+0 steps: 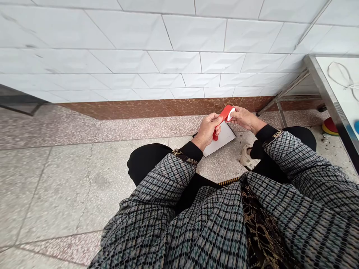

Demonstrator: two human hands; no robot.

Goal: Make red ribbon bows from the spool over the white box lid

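Observation:
I sit with both hands raised above my knees. My right hand [244, 118] is closed round a roll of red tape [228, 112] with a white core. My left hand [208, 129] pinches the loose red strip [218, 129] pulled off the roll, which hangs down past its fingers. Both sleeves are a grey checked fabric with black cuffs. On the floor just below the hands lies a white notebook or card [221, 140] with a dark edge.
A white tiled wall [168, 56] with a brown skirting runs along the back. A metal table [333, 97] stands at the right, with a thin wire loop [340, 76] on top. Another red tape roll [330, 126] lies under it. My shoe [246, 157] rests on the speckled floor.

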